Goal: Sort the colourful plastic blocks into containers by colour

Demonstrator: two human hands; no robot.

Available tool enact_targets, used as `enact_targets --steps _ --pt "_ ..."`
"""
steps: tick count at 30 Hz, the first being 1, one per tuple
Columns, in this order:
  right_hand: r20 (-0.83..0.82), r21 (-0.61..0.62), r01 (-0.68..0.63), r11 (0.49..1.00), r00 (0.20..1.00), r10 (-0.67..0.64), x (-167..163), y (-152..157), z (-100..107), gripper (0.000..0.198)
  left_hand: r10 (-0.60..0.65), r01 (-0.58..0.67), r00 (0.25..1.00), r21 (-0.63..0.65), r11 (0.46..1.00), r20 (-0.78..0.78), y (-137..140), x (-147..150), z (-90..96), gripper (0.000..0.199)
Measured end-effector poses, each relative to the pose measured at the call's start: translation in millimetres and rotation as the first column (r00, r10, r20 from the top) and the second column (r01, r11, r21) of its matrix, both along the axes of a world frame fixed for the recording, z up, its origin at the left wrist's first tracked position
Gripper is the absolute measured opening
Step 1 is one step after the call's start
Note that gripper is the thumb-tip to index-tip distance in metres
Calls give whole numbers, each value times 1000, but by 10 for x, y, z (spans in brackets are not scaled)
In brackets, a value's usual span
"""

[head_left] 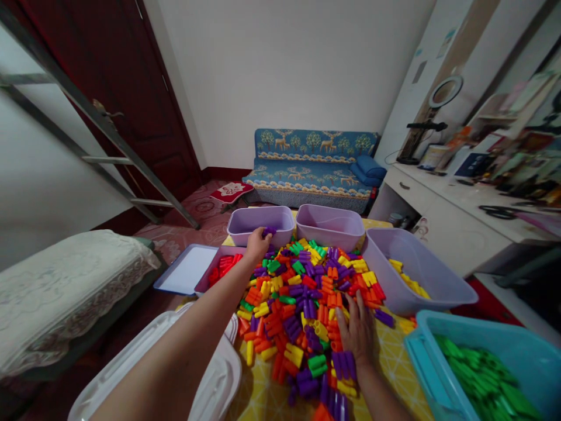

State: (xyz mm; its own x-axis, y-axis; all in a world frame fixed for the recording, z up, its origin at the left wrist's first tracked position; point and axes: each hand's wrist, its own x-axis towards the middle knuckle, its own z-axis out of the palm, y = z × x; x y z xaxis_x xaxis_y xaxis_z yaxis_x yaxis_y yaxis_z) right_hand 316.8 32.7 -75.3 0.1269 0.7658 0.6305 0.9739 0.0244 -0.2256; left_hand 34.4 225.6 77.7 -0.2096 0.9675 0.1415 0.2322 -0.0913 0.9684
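Note:
My left hand (258,242) reaches to the front rim of a lilac bin (245,237) at the back left, its fingers closed on a purple plastic block (269,231). A mixed heap of red, orange, yellow, green and purple plastic blocks (302,292) covers the middle of the table. At the heap's right side rests my right hand (358,327), fingers spread over orange and yellow blocks, holding nothing that I can see. A second lilac bin (331,231) stands at the back. The lilac bin at right (381,275) has yellow blocks (409,280) in it.
A turquoise bin (423,345) with green blocks stands front right. Red blocks (223,266) lie in a lilac bin at left. White lids (219,374) lie under my left forearm, near a blue-edged white lid (186,270). Beyond are a sofa (307,175) and a ladder (105,131).

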Motion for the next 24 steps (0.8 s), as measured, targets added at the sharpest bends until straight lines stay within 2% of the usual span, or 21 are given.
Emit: enact_targets --steps 4,8,14,17,19,20,22,24 --pt "-4 3 -6 1000 1000 6 8 -2 -2 49 67 -46 978 -112 993 199 242 57 43 11" --pt "0 -3 3 1000 1000 -3 6 -8 -4 49 118 -61 915 -156 986 386 349 137 76 17" --pt "8 -12 7 1000 1000 -7 3 -13 0 49 155 -80 829 -159 984 537 158 191 115 53" --pt "19 -17 0 1000 1000 0 16 -9 -6 49 149 -98 814 -121 988 562 -67 220 37 57" --pt "22 -11 -1 1000 1000 1 22 -6 -10 49 107 -88 861 -62 994 498 -249 236 -91 48" --pt "23 -7 -1 1000 1000 1 23 -5 -11 49 88 -80 907 -38 996 412 -342 239 -174 43" --pt "26 -7 0 1000 1000 0 21 -5 -9 49 62 -72 986 60 996 154 -519 231 -355 38" --pt "23 -12 5 1000 1000 -5 16 -6 -6 50 24 -7 991 123 992 -133 -665 211 -517 44"
